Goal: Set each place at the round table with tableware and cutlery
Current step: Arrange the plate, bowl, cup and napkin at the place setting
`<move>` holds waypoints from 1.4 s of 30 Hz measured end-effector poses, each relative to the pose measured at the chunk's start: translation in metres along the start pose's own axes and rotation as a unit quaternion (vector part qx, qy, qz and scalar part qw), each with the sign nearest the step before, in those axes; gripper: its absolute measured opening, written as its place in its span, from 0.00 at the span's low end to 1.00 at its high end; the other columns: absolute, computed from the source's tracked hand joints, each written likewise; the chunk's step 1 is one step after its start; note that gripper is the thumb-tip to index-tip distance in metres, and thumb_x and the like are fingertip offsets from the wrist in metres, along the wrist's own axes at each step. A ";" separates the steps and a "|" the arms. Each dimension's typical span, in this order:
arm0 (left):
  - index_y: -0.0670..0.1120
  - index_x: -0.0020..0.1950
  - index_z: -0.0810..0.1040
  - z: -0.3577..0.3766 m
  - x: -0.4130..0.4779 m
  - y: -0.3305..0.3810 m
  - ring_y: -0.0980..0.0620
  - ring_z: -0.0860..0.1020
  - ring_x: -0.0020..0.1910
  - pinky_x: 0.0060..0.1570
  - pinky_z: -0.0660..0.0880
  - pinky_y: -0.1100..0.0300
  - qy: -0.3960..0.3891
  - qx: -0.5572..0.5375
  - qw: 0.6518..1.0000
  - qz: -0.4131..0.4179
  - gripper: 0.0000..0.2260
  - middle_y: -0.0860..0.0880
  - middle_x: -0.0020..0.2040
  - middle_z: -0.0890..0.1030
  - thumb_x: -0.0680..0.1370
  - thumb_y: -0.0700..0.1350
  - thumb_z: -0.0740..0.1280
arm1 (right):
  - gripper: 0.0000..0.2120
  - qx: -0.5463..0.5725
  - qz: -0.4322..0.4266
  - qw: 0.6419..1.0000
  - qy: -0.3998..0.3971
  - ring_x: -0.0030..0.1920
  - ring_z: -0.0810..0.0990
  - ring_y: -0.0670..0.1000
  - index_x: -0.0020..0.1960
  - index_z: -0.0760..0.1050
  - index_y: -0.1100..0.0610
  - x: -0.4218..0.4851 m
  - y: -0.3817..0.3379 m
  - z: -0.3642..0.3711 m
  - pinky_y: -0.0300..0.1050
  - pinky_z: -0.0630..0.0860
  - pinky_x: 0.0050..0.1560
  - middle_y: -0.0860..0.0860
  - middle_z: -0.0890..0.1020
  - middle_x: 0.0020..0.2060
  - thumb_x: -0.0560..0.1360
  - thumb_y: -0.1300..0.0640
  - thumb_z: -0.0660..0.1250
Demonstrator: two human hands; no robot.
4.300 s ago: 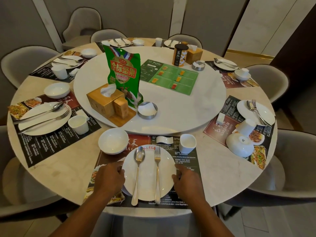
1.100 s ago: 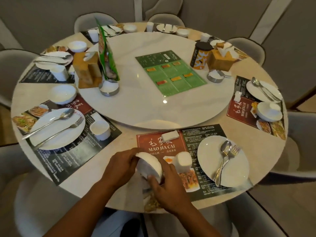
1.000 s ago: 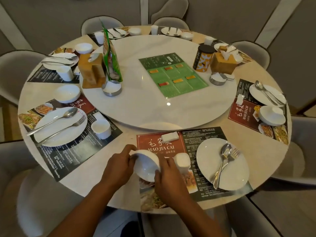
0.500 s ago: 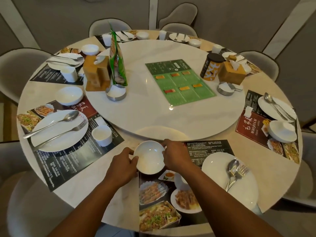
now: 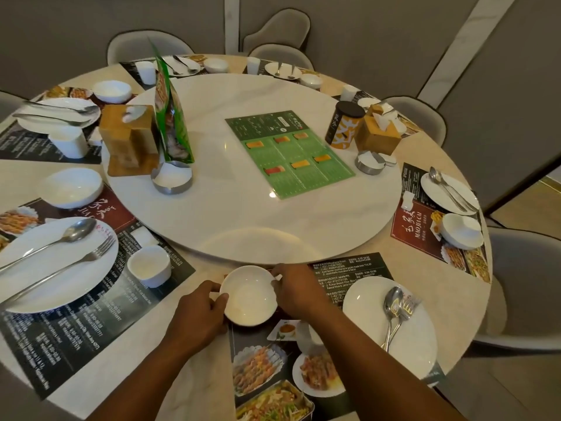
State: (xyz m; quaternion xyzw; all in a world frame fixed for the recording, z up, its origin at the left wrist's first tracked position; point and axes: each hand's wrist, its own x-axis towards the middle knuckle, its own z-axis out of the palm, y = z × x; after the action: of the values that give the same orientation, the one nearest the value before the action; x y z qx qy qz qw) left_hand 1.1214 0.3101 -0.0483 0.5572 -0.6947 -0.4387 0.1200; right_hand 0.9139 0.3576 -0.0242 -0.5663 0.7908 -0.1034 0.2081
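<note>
**Bowl held between both hands at the nearest place**

The bowl point(image 5: 249, 294) stands mouth up over the far left corner of the placemat point(image 5: 349, 268), just short of the turntable point(image 5: 258, 214) at its 12 o'clock. The left hand point(image 5: 200, 311) grips the rim at the bowl's 9 o'clock. The right hand point(image 5: 296, 291) grips it at 3 o'clock, with the fingers of both curled against the edge. The bowl is round and has no long axis. It lies midway between the hands, so neither hand is nearer. Whether its foot already rests on the placemat cannot be told.

The plate point(image 5: 388, 344), with the spoon point(image 5: 391, 305) and fork point(image 5: 406, 308) crossed on it, lies at the bowl's 4 o'clock, well apart. A cup point(image 5: 314, 335) is mostly hidden under the right forearm. Letting go of the bowl is probably the next move, and the cutlery still looks in need of straightening.
</note>
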 end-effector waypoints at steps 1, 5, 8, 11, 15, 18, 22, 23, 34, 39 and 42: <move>0.50 0.64 0.73 0.000 0.000 0.001 0.56 0.83 0.32 0.42 0.76 0.63 0.000 -0.005 1.000 0.001 0.13 0.51 0.42 0.84 0.81 0.51 0.63 | 0.14 -0.010 -0.001 1.000 -0.002 0.54 0.81 0.57 0.63 0.78 0.51 0.000 0.005 -0.005 0.47 0.77 0.53 0.55 0.84 0.54 0.79 0.53 0.65; 0.50 0.65 0.73 -0.001 0.002 -0.001 0.57 0.83 0.32 0.51 0.80 0.55 0.001 -0.006 1.000 0.001 0.14 0.52 0.41 0.84 0.81 0.51 0.63 | 0.19 -0.084 0.013 0.996 -0.011 0.60 0.79 0.55 0.69 0.74 0.45 0.000 0.036 -0.027 0.49 0.76 0.56 0.52 0.82 0.60 0.78 0.53 0.65; 0.50 0.66 0.73 0.000 0.001 0.000 0.57 0.83 0.32 0.51 0.79 0.56 0.005 -0.005 1.000 -0.002 0.14 0.51 0.42 0.84 0.81 0.51 0.63 | 0.21 -0.123 0.001 0.991 -0.050 0.60 0.78 0.55 0.71 0.71 0.43 0.004 0.044 -0.033 0.49 0.76 0.56 0.52 0.80 0.61 0.78 0.52 0.65; 0.50 0.66 0.73 0.001 -0.002 0.002 0.57 0.83 0.32 0.49 0.78 0.59 0.013 -0.007 1.000 -0.003 0.14 0.50 0.44 0.84 0.81 0.51 0.63 | 0.22 -0.163 -0.040 0.983 -0.069 0.57 0.79 0.56 0.72 0.70 0.43 0.010 0.042 -0.029 0.50 0.77 0.53 0.53 0.80 0.57 0.78 0.51 0.64; 0.50 0.67 0.73 0.003 -0.005 0.006 0.56 0.83 0.34 0.49 0.78 0.58 0.024 -0.003 1.000 -0.006 0.15 0.48 0.49 0.84 0.81 0.52 0.62 | 0.22 -0.205 -0.077 0.974 -0.059 0.55 0.79 0.56 0.70 0.71 0.47 0.014 0.043 -0.022 0.50 0.78 0.50 0.53 0.81 0.55 0.77 0.54 0.66; 0.50 0.67 0.74 0.007 -0.010 0.010 0.55 0.83 0.36 0.49 0.78 0.57 0.047 -0.017 0.999 -0.005 0.16 0.48 0.50 0.83 0.81 0.51 0.62 | 0.22 -0.220 -0.086 0.971 -0.036 0.54 0.79 0.56 0.70 0.71 0.48 0.014 0.053 -0.021 0.50 0.77 0.50 0.54 0.81 0.53 0.76 0.56 0.67; 0.52 0.67 0.73 0.011 -0.019 0.013 0.53 0.83 0.40 0.51 0.80 0.49 0.078 -0.030 0.996 -0.022 0.17 0.47 0.50 0.84 0.81 0.55 0.60 | 0.20 -0.221 -0.095 0.970 -0.017 0.52 0.80 0.57 0.66 0.74 0.50 0.012 0.076 -0.029 0.50 0.77 0.48 0.53 0.83 0.51 0.75 0.56 0.67; 0.52 0.68 0.73 0.012 -0.022 0.013 0.53 0.83 0.40 0.50 0.80 0.49 0.097 -0.026 0.994 -0.033 0.17 0.47 0.49 0.84 0.81 0.55 0.60 | 0.19 -0.218 -0.097 0.971 -0.011 0.51 0.81 0.56 0.65 0.75 0.50 0.012 0.084 -0.032 0.50 0.77 0.48 0.53 0.83 0.51 0.74 0.56 0.67; 0.49 0.65 0.73 0.066 -0.095 0.092 0.47 0.77 0.42 0.50 0.71 0.49 0.321 -0.043 0.945 -0.052 0.14 0.50 0.39 0.81 0.80 0.47 0.63 | 0.18 -0.160 -0.101 0.982 -0.010 0.54 0.81 0.58 0.65 0.76 0.50 0.010 0.160 -0.064 0.49 0.75 0.56 0.54 0.83 0.57 0.76 0.58 0.69; 0.48 0.66 0.73 0.094 -0.111 0.112 0.50 0.77 0.39 0.45 0.73 0.54 0.322 -0.030 0.945 -0.050 0.14 0.50 0.39 0.81 0.80 0.46 0.64 | 0.20 -0.164 -0.107 0.981 -0.018 0.56 0.79 0.58 0.67 0.74 0.50 0.010 0.172 -0.074 0.47 0.71 0.51 0.54 0.81 0.58 0.77 0.60 0.66; 0.49 0.65 0.73 0.104 -0.116 0.118 0.55 0.76 0.37 0.41 0.70 0.57 0.324 -0.023 0.945 -0.046 0.14 0.54 0.37 0.80 0.80 0.45 0.64 | 0.19 -0.171 -0.119 0.978 -0.014 0.58 0.79 0.58 0.68 0.73 0.50 0.011 0.176 -0.078 0.47 0.70 0.50 0.54 0.81 0.59 0.78 0.60 0.65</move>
State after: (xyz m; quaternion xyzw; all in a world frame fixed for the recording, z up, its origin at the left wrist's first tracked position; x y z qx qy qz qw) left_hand 1.0149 0.4607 0.0164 0.6977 -0.5819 -0.2555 0.3308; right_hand 0.7262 0.4014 -0.0276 -0.6849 0.7208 0.0172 0.1051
